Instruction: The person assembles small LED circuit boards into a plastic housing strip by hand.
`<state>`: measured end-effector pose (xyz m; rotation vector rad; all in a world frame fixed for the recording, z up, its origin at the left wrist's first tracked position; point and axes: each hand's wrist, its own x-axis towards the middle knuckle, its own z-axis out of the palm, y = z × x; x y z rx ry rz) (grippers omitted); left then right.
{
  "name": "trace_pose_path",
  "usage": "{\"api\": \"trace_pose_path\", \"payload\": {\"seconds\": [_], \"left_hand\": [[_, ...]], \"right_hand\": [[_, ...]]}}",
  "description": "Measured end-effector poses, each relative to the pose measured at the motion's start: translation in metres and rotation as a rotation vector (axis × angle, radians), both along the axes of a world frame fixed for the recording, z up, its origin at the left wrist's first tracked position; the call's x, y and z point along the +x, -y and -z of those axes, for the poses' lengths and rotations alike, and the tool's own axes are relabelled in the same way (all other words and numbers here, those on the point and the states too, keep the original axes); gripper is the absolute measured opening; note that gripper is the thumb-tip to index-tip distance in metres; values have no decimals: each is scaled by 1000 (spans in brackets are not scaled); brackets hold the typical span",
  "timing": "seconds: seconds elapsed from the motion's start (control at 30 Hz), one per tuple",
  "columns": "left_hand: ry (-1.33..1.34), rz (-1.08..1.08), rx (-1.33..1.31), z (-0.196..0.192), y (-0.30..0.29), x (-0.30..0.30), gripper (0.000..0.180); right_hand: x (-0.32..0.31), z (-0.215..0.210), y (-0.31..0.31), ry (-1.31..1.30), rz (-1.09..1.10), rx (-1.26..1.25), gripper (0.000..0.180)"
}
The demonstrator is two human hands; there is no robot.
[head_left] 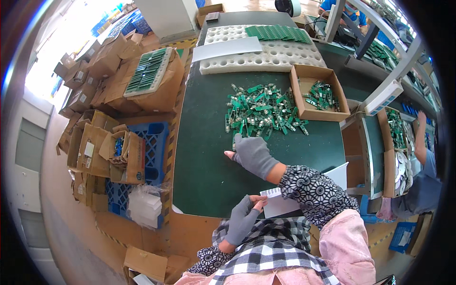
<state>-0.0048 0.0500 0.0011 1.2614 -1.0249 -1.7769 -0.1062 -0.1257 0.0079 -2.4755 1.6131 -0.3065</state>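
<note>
My right hand [255, 156], in a grey glove with bare fingertips, reaches over the green table to the near left edge of a heap of small green circuit boards [261, 107]. Its thumb sticks out to the left, apart from the fingers, and one board lies at the fingertips. The other fingers are partly hidden under the hand. Close to my body, my left hand [241, 219], gloved alike, is closed with thumb and fingers pinching the end of a white slotted strip [271, 192]. A white sheet [280, 207] lies beside the strip, partly covered by my right sleeve.
A cardboard box [323, 114] with more boards stands right of the heap. White foam trays [266, 59] lie at the far end, bearing green panels [280, 33] and a white sheet [227, 49]. Cartons and a blue pallet [154, 161] stand left. A co-worker's arm [421, 137] shows at right.
</note>
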Motion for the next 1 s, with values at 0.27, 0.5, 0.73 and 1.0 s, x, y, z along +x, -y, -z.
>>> {"api": "trace_pose_path", "payload": {"seconds": [0.27,0.5,0.73,1.0], "left_hand": [[-2,29,-26,7,-3,4,29],[2,10,15,-5,6,4,26],[-27,-25,60,-1,4,0,20],[48,-21,24,9,-2,1,16]], "right_hand": [[-41,4,-1,209,-73,179,17],[-128,-49,-47,360,-395,931,17],[-128,-41,-62,129,-476,920,15],[-120,-43,-58,289,-361,819,20]]}}
